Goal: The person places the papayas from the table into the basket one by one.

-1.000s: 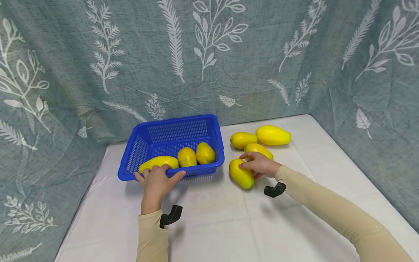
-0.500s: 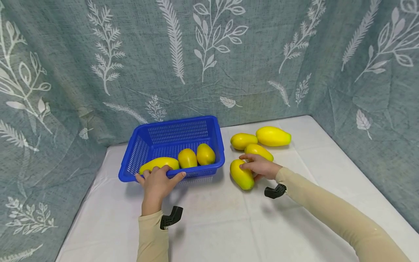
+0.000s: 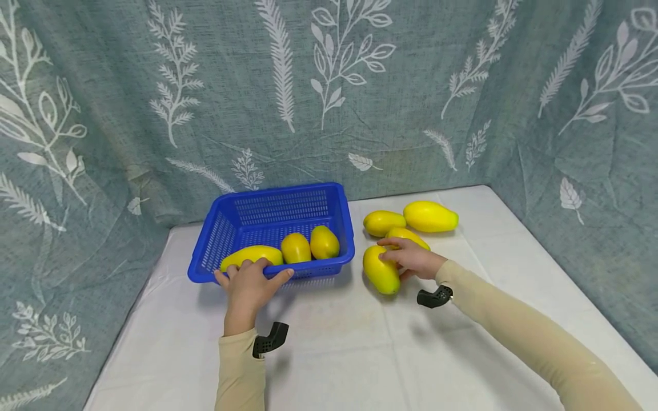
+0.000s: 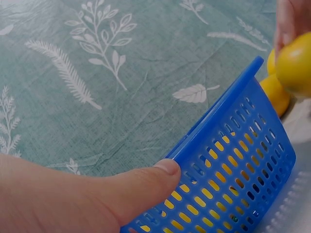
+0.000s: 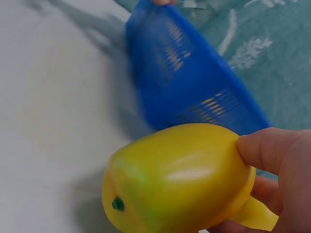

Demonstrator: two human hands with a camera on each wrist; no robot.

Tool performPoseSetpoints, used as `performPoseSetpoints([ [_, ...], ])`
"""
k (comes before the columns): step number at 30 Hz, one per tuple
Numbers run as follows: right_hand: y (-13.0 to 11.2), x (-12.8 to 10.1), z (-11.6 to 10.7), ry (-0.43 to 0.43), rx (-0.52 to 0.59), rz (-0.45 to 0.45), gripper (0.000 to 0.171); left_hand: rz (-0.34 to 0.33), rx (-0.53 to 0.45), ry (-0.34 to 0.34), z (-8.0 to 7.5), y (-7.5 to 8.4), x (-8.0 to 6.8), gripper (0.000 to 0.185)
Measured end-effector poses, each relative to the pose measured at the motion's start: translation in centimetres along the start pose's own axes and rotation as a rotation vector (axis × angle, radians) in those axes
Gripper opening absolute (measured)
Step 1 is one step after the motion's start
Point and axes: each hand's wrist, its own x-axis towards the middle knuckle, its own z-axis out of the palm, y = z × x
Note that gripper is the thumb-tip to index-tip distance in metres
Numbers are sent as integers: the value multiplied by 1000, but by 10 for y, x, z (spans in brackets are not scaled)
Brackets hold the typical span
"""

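Note:
My left hand (image 3: 251, 283) grips the near rim of a blue slotted basket (image 3: 277, 206), its thumb (image 4: 131, 191) pressed on the outer wall (image 4: 233, 160). Three yellow oval fruits (image 3: 295, 247) lie inside along the near wall. To the right of the basket my right hand (image 3: 413, 258) holds a yellow fruit (image 3: 381, 269), with the thumb and fingers curled round its far end. In the right wrist view this fruit (image 5: 175, 179) fills the lower frame, held by the hand (image 5: 279, 160), with its shadow on the cloth below and the basket (image 5: 184, 82) behind it.
Three more yellow fruits (image 3: 430, 216) lie together on the white tablecloth (image 3: 334, 348) behind my right hand. A teal curtain with white leaf print (image 3: 329, 114) closes the back and both sides. The table's right edge runs close to the curtain.
My right hand has tightened on the yellow fruit and shifted it slightly up and away from me. The left hand has stayed on the basket rim.

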Motion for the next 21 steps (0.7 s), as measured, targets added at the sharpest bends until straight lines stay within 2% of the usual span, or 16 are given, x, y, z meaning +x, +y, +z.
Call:
performPoseSetpoints([
  [9, -44, -9, -30, 62, 2, -25, 63, 10, -11, 12, 0, -2, 1, 69],
  [13, -71, -11, -37, 61, 60, -55, 61, 17, -5, 16, -1, -3, 3, 69],
  [17, -100, -9, -34, 79, 106, -82, 60, 18, -7, 16, -1, -3, 3, 69],
  [21, -124, 0, -19, 101, 134, -96, 60, 10, -18, 10, 0, -3, 1, 69],
])
